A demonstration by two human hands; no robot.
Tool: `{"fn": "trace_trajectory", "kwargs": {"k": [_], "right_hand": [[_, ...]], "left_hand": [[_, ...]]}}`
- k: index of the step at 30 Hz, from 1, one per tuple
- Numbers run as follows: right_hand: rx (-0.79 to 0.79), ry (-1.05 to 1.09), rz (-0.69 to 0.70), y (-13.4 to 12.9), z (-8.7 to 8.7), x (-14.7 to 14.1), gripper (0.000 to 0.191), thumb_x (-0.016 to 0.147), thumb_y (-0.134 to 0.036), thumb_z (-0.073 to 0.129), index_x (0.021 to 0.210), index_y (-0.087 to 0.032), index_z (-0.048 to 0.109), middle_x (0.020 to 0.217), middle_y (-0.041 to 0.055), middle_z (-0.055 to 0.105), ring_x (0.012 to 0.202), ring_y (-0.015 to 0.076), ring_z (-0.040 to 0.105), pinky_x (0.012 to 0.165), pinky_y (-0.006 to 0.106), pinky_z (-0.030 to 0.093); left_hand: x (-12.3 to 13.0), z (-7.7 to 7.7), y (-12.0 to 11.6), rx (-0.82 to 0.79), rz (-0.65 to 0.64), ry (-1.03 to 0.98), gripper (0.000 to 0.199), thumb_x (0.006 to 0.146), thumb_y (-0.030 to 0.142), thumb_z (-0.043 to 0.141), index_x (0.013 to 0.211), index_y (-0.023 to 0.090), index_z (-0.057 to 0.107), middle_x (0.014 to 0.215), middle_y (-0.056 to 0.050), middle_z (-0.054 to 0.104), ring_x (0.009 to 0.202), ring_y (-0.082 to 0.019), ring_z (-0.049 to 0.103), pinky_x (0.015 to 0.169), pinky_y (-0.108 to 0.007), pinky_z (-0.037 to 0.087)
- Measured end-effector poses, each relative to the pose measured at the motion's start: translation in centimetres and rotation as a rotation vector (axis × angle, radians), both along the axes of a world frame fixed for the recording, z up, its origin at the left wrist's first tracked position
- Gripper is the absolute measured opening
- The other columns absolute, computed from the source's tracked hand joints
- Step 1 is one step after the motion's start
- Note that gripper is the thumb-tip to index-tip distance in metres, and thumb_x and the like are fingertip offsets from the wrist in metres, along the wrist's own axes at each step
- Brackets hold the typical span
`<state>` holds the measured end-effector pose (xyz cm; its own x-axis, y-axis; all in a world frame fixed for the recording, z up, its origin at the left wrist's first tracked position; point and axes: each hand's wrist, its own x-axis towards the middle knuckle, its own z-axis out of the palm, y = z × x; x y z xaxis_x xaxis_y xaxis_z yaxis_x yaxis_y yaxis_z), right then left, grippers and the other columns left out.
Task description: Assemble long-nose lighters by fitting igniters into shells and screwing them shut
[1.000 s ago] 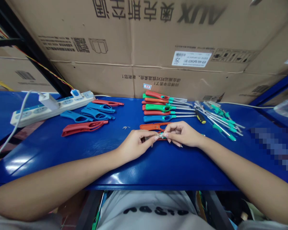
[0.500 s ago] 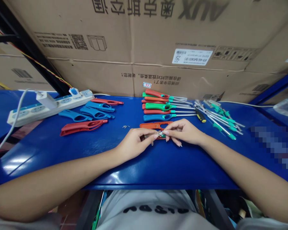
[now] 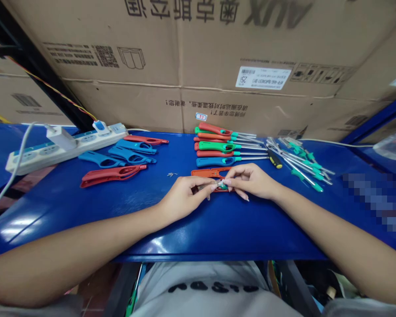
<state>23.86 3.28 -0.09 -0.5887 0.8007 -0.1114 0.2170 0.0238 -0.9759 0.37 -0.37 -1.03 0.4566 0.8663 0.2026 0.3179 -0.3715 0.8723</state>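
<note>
Lighters (image 3: 215,146) in the far-middle row look assembled, while handle shells (image 3: 129,156) at left and metal rods (image 3: 304,165) at right lie loose. Fingers of the left hand (image 3: 184,193) and right hand (image 3: 252,182) pinch a small part (image 3: 221,184) beside an orange shell (image 3: 206,172), mid-counter (image 3: 218,237); cardboard (image 3: 214,57) stands beyond the blue surface.

Room to pass runs between the loose casings (image 3: 122,154) and the lighters (image 3: 211,145); small pins (image 3: 171,175) and the left hand (image 3: 185,196) crowd its near end, while cardboard (image 3: 198,48) closes the far.
</note>
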Motion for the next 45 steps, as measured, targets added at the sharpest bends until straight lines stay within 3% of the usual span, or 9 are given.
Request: {"fn": "trace_trajectory", "kwargs": {"k": [19,33,45], "right_hand": [[0.049,-0.016,0.001,-0.16,-0.28,-0.33,0.039,0.078,-0.051,0.078,0.082,-0.014,0.068,0.064,-0.0005,0.066,0.038,0.0046,0.049,0.039,0.019,0.04],[0.04,0.032,-0.021,-0.28,-0.65,-0.42,0.042,0.078,-0.055,0.076,0.08,-0.016,0.06,0.063,-0.0031,0.064,0.035,0.0043,0.049,0.036,0.018,0.037],[0.029,0.012,0.007,-0.14,-0.32,-0.31,0.044,0.078,-0.056,0.076,0.081,-0.016,0.061,0.066,-0.0022,0.066,0.039,0.0056,0.054,0.041,0.019,0.045]], "left_hand": [[0.15,-0.04,0.01,0.046,-0.014,0.057,0.025,0.099,0.03,0.058,0.105,0.018,0.078,0.069,0.001,0.069,0.06,-0.009,0.055,0.055,-0.018,0.038],[0.16,0.05,0.08,0.013,0.002,0.044,0.026,0.098,0.032,0.057,0.103,0.016,0.078,0.07,0.001,0.069,0.059,-0.01,0.056,0.054,-0.019,0.04],[-0.13,0.08,0.33,0.029,-0.003,0.043,0.025,0.097,0.034,0.059,0.101,0.018,0.077,0.073,0.0,0.073,0.062,-0.012,0.062,0.058,-0.021,0.045]]}}
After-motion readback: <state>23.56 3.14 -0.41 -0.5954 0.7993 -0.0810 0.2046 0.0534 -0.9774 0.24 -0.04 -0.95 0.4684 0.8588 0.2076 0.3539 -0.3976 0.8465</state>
